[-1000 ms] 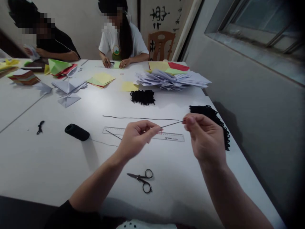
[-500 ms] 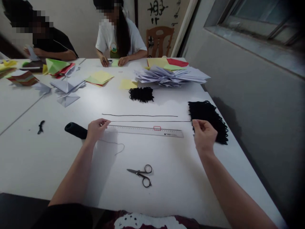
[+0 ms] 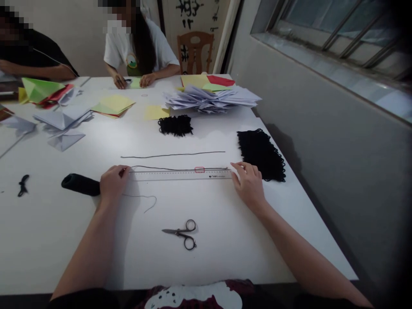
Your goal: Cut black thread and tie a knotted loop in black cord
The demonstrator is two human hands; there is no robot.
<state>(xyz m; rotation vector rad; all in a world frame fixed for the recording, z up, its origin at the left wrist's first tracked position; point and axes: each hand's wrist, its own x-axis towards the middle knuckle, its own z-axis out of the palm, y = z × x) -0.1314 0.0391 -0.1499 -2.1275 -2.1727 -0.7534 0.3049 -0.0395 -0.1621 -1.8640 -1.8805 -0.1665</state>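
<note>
My left hand pinches the left end of a black cord at the left end of a clear ruler. The cord lies slightly curved along the ruler's upper edge. By its right end, my right hand has its fingers apart and holds nothing. Another black cord lies above, roughly parallel. A dark spool rests beside my left wrist, and a thin thread trails on the table. Scissors lie with their handles apart, nearer my body.
Two black looped bundles lie beyond the cords and beside my right hand. Folded papers are stacked at the back. A small black knot is at left. Two people sit across the white table.
My right hand has let go of the cord's right end and opened. The cord, taut before, now lies slack by the ruler. The view has shifted to the right.
</note>
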